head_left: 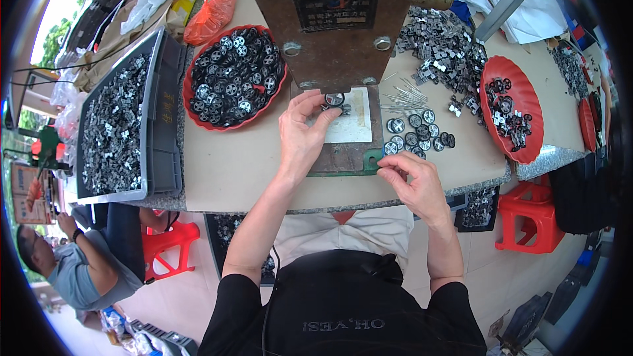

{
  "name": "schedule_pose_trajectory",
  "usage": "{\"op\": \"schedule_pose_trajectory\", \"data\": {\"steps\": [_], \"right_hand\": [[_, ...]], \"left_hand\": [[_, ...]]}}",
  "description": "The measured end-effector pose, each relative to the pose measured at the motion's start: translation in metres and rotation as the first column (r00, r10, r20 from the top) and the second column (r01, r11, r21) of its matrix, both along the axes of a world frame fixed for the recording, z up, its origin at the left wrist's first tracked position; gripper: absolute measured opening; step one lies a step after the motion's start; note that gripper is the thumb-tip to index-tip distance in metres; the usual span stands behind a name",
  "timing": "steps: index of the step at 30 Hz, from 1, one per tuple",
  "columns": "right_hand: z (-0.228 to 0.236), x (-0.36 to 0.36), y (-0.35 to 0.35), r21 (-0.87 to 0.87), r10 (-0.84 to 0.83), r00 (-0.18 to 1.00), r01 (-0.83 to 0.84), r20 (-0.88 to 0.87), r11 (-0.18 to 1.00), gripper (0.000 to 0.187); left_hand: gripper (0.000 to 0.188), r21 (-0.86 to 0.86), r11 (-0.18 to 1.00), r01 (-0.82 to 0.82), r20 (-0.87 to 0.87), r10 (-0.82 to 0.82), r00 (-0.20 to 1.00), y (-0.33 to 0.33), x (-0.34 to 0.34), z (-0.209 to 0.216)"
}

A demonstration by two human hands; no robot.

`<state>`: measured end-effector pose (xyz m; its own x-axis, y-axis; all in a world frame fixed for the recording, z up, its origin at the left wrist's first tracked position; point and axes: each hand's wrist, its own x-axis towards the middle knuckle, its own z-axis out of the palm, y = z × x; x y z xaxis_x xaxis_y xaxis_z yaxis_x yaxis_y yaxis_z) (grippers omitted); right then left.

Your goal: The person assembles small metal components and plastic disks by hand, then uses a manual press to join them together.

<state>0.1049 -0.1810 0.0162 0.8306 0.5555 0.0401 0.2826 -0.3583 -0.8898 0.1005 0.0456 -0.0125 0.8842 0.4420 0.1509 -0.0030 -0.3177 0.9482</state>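
My left hand [302,130] reaches over the base of a brown metal press [320,56]. Its thumb and fingers pinch a small black toy wheel [334,99] with a silver hub, just above the white plate [357,122] under the press. Small dark parts by the fingertips are partly hidden. My right hand [414,184] is at the green front corner of the base, thumb and forefinger pressed together; whatever is between them is too small to tell. Beyond it on the table lie several loose wheels [412,136] and a scatter of thin metal pins [407,97].
A red bowl [198,115] of wheels stands left of the press, beside a grey crate [161,151] of small parts. At the right are a heap of black and silver parts [442,53] and another red bowl [527,95]. A person [95,260] sits at the far left.
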Motion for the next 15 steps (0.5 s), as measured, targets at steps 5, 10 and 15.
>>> {"op": "schedule_pose_trajectory", "data": {"steps": [5, 10, 15], "right_hand": [[0.05, 0.025, -0.013, 0.073, -0.11, 0.96, 0.094, 0.258, 0.993, 0.011], [0.164, 0.085, -0.033, 0.365, -0.423, 0.788, 0.271, 0.447, 0.89, 0.012], [0.298, 0.154, 0.003, 0.373, -0.455, 0.512, 0.262, 0.729, 0.89, 0.035]], "left_hand": [[0.027, 0.071, 0.997, -0.02, 0.067, 0.015, 0.998, 0.001, -0.002, -0.007], [0.026, 0.135, 0.991, -0.011, 0.136, -0.007, 0.991, 0.001, 0.001, -0.003], [0.027, 0.03, 0.998, -0.058, 0.021, 0.057, 0.998, -0.003, 0.0, 0.0]]}}
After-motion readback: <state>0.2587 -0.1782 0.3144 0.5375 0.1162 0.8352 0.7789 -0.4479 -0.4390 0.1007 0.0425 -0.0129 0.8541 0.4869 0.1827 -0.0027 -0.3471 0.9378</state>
